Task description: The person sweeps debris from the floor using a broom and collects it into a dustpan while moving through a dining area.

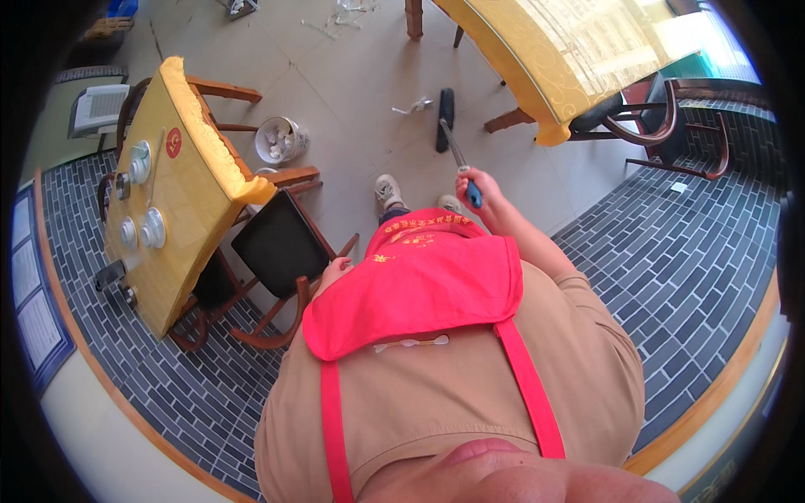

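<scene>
My right hand (479, 192) grips the blue handle end of a broom (454, 141). The dark broom head rests on the tiled floor (352, 100) ahead of my shoes, just right of some crumpled clear litter (413, 106). More clear plastic-like scraps (343, 16) lie further off at the top. My left hand (338, 269) hangs beside the red apron (415, 283), close to a chair with a black seat (280, 244); its fingers are partly hidden by the apron, and nothing shows in them.
At left, a table with a yellow cloth (188, 207) holds stacked dishes (152, 227). A white bucket with crumpled tissues (282, 141) stands beside it. Another yellow-covered table (541, 69) is at upper right, with dark wooden chairs (666, 119) near the brick-patterned wall (679, 251).
</scene>
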A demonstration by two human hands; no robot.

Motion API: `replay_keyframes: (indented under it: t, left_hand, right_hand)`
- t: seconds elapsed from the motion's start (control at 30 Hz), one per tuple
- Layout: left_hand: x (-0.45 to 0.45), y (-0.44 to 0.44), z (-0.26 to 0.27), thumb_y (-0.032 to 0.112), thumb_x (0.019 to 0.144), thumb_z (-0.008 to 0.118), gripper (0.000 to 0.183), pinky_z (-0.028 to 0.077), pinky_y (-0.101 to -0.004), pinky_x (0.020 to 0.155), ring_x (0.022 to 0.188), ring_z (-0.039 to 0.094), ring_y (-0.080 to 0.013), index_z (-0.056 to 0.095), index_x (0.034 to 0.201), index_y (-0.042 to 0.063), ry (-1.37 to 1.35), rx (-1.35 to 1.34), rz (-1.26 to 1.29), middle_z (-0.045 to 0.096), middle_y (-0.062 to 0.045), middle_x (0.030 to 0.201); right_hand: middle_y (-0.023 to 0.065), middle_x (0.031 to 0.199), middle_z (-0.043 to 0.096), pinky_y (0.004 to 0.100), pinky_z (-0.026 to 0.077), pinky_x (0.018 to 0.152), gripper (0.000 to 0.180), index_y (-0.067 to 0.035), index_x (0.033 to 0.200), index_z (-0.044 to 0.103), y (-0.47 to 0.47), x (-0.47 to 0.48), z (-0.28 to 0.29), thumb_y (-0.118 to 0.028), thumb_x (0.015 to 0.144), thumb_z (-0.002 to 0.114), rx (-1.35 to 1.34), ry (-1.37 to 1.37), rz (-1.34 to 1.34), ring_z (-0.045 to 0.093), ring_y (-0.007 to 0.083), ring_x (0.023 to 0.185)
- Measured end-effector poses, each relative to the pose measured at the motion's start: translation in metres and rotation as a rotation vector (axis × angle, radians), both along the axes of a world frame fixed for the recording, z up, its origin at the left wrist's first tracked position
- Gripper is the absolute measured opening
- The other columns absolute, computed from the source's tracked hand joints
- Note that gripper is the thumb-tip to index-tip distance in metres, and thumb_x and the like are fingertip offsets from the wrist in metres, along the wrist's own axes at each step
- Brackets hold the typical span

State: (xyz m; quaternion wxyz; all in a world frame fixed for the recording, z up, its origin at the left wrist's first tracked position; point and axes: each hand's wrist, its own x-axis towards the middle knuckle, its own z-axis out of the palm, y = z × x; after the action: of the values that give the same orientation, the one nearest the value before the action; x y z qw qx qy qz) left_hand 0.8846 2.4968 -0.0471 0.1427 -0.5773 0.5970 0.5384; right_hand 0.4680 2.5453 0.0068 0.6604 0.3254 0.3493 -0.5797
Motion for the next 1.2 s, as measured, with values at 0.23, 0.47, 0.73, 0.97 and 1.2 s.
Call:
replay_keyframes:
  t: [0.23,0.47,0.73,0.97,1.2]
  left_hand:
    - [0.014,-0.075,0.019,0.013,0.074,0.053,0.029,0.045,-0.0267,0.066,0.073,0.057,-0.0156,0.05,0.1,0.0,0.025,0.015,0.236,0.059,-0.009,0.08]
    - [0.023,-0.106,0.01,0.012,0.073,0.051,0.03,0.045,-0.0271,0.063,0.071,0.057,-0.0156,0.051,0.1,0.0,-0.019,-0.008,0.121,0.059,-0.009,0.08]
    - [0.06,-0.097,-0.007,0.016,0.073,0.053,0.032,0.045,-0.0285,0.068,0.075,0.058,-0.019,0.051,0.101,0.001,0.003,0.01,0.175,0.06,-0.011,0.083]
    - [0.09,-0.091,0.004,0.017,0.073,0.054,0.033,0.045,-0.029,0.071,0.078,0.058,-0.0203,0.051,0.102,0.001,-0.038,-0.087,0.144,0.059,-0.012,0.084]
    - [0.083,-0.091,-0.002,0.018,0.074,0.053,0.033,0.045,-0.0285,0.07,0.077,0.057,-0.0187,0.051,0.102,0.0,-0.061,0.005,0.354,0.059,-0.012,0.084]
  right_hand:
    - [0.0014,0.057,0.038,0.0175,0.037,0.037,0.01,-0.009,0.083,0.04,0.01,0.012,0.042,-0.002,0.077,0.045,-0.049,-0.055,-0.055,0.039,0.0072,0.045]
    - [0.0027,0.058,0.04,0.0183,0.038,0.039,0.009,-0.007,0.074,0.038,-0.023,0.051,0.062,-0.003,0.077,0.045,0.122,-0.155,-0.141,0.041,0.0091,0.046]
    - [0.0019,0.05,0.04,0.0186,0.039,0.038,0.011,-0.003,0.064,0.037,-0.192,0.086,0.002,0.0,0.071,0.044,0.017,-0.2,-0.172,0.042,0.0103,0.041]
    - [0.0009,0.052,0.038,0.0175,0.036,0.035,0.008,-0.005,0.073,0.037,-0.206,0.064,-0.018,-0.002,0.076,0.042,-0.155,-0.167,-0.022,0.038,0.0088,0.041]
    - [0.0009,0.056,0.037,0.0168,0.032,0.036,0.018,-0.011,0.088,0.04,-0.148,0.061,0.085,0.001,0.075,0.044,0.001,0.249,0.57,0.036,0.0065,0.042]
